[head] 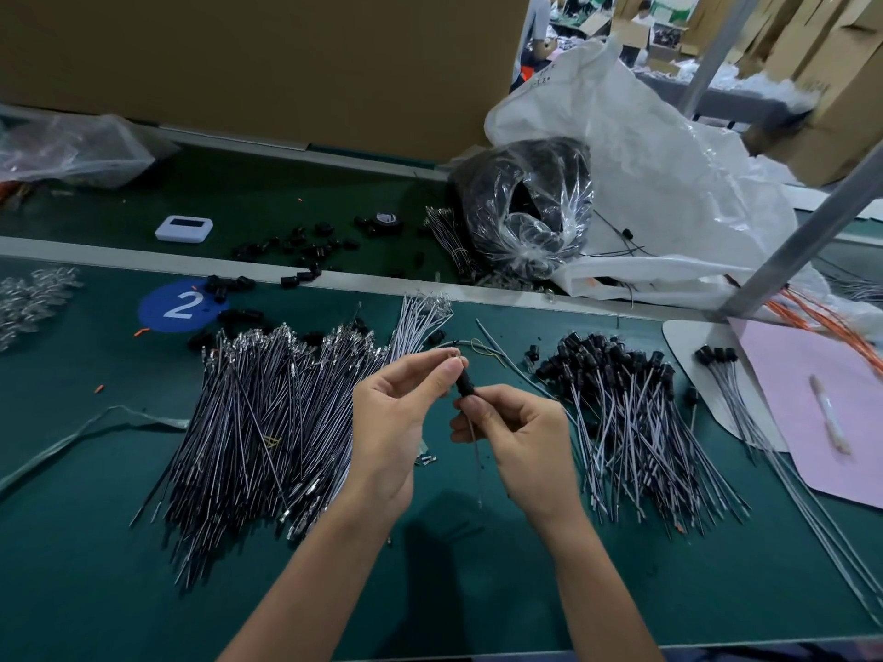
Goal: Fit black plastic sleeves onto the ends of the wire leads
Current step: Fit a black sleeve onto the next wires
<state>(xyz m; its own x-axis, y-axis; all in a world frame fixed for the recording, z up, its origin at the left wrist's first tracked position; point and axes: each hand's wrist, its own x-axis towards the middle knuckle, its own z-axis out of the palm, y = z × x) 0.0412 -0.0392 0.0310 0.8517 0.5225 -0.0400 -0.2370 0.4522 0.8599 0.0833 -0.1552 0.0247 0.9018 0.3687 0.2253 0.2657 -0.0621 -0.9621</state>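
Pinching at the centre of the frame, the right grip [521, 432] has thumb and forefinger closed on the lower end of a black sleeve [464, 387], and its wire lead [478, 465] hangs below. The left grip [392, 413] pinches the lead's top end just above the sleeve. Bare leads [267, 422] lie piled to the left and sleeved leads [630, 422] to the right on the green worktop [95, 566].

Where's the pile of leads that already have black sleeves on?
In the head view, the sleeved pile lies right of centre, between the right hand and the pink sheet.
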